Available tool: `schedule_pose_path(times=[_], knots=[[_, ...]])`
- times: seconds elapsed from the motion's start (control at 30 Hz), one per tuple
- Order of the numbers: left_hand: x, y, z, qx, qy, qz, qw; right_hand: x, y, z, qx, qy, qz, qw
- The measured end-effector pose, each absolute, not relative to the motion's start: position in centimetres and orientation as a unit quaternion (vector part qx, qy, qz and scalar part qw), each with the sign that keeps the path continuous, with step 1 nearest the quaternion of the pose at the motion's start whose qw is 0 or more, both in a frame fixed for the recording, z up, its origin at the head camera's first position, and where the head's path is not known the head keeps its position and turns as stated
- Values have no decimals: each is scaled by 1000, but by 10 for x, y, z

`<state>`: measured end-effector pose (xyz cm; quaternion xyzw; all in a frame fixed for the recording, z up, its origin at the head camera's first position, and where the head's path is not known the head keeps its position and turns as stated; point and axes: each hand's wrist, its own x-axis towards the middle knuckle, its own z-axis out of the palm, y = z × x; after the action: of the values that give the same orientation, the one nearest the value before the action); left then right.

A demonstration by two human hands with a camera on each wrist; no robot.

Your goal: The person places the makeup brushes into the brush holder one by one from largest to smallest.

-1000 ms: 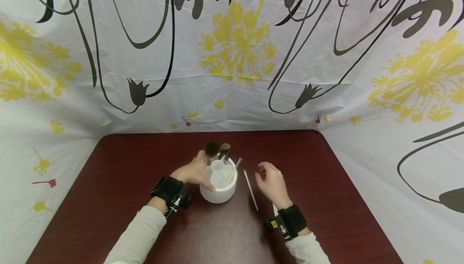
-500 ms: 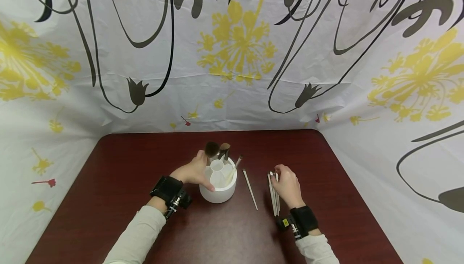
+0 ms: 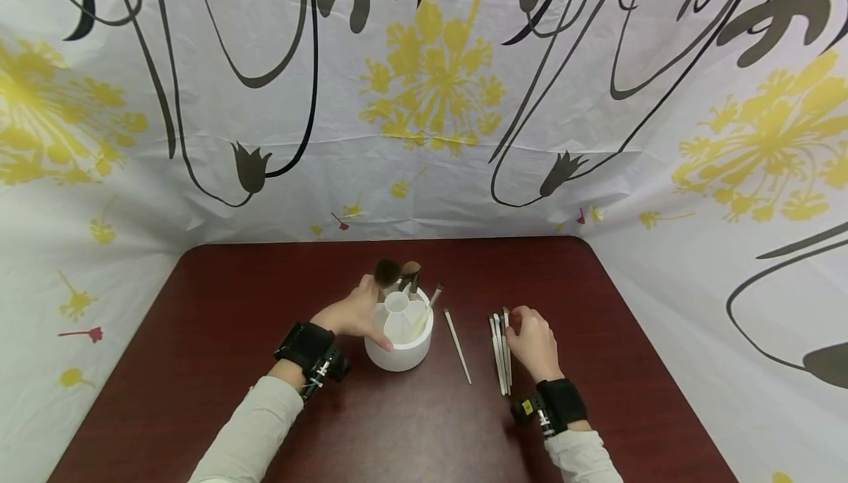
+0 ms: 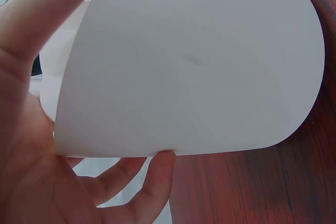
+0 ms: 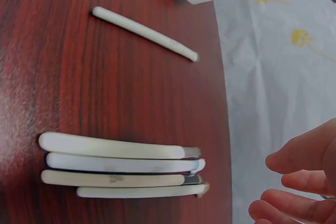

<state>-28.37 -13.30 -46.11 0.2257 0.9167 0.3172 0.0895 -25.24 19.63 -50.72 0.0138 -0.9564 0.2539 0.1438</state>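
My left hand grips the side of a round white brush holder, its thumb over the near rim. In the left wrist view the smooth white wall of the holder fills most of the picture. Makeup brushes stand in it: a large dark one, a brown-tipped one and a slim one leaning right. Several slim white-handled brushes lie side by side on the table. Just right of them is my right hand, its fingers loosely bent and holding nothing.
A single slim white brush lies at a slant between the holder and the row. The dark red wooden table ends at the back against a white cloth with flower prints.
My right hand has moved right from beside the single brush, past the row of brushes, which now shows in full. The left hand and holder have stayed in place.
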Motion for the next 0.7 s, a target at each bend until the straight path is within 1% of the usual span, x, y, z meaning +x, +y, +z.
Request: schedule_pose_path(times=[0.3, 0.57, 0.7], knots=[[-284, -132, -461, 226, 915, 322, 86, -254, 202, -516, 13, -961, 248, 125], [-285, -132, -462, 230, 916, 316, 87, -254, 205, -522, 10, -965, 250, 78], [-285, -132, -463, 226, 917, 316, 87, -255, 205, -526, 5, -967, 246, 67]])
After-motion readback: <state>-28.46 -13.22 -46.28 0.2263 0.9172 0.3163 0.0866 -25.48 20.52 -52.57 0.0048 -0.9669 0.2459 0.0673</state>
